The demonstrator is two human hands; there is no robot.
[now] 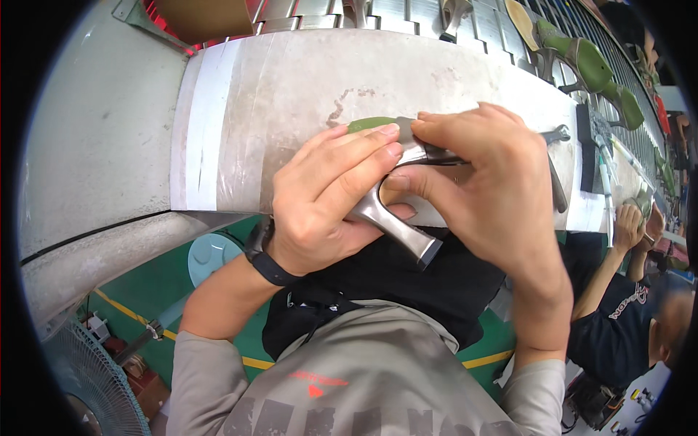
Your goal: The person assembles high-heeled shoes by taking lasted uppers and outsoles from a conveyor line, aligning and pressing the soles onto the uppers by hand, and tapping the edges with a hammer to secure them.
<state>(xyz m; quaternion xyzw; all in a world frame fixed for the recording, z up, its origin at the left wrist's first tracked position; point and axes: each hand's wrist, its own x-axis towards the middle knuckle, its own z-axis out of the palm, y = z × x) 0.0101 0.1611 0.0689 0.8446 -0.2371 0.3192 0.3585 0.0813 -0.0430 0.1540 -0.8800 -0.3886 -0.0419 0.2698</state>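
Head view: left hand (309,196) clamped around a metallic-grey high-heeled shoe (413,152), right hand (483,171) pinching it from the other side. Shoe sits between both hands, at the near edge of the surface (280,73); heel (400,231) pokes out below them, toward the body. Heel looks already on; rest of the fit, hidden under the grip, can't tell. Seems midway, shoe not yet put down. Metal tool (558,182) just right of right hand.

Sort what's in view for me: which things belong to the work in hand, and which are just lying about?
In use:
- heeled shoe, gripped by left hand and right hand
- pale worktable, right by the shoe

Apparently just lying about, untouched:
- metal tool beside the right wrist
- green-and-grey shoes, upper right
- fan, lower left
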